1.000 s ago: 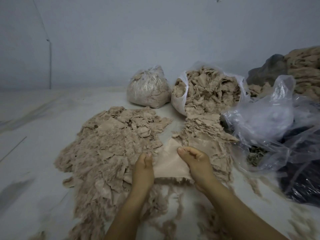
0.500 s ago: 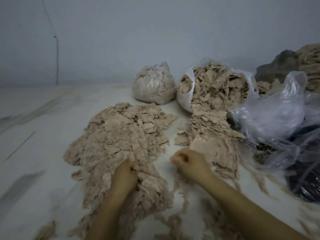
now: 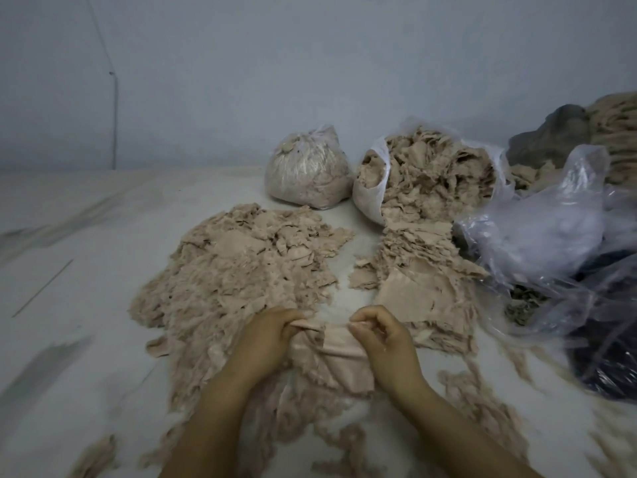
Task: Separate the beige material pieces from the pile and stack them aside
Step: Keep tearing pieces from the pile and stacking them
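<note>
Both hands are pinching one beige piece (image 3: 331,353) by its top edge: the left hand (image 3: 267,339) and the right hand (image 3: 382,339) each holding a corner, just ahead of the pile (image 3: 234,281). The piece is appearing thin, limp, light; gripping at the edges is likely suiting it best.

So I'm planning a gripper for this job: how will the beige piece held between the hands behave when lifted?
Probably floppy: the beige piece sags and folds between the left hand and right hand, which pinch its top edge. Likely light, since fingertip pinches suffice. Its frayed edges may snag the loose pile beneath.
</note>
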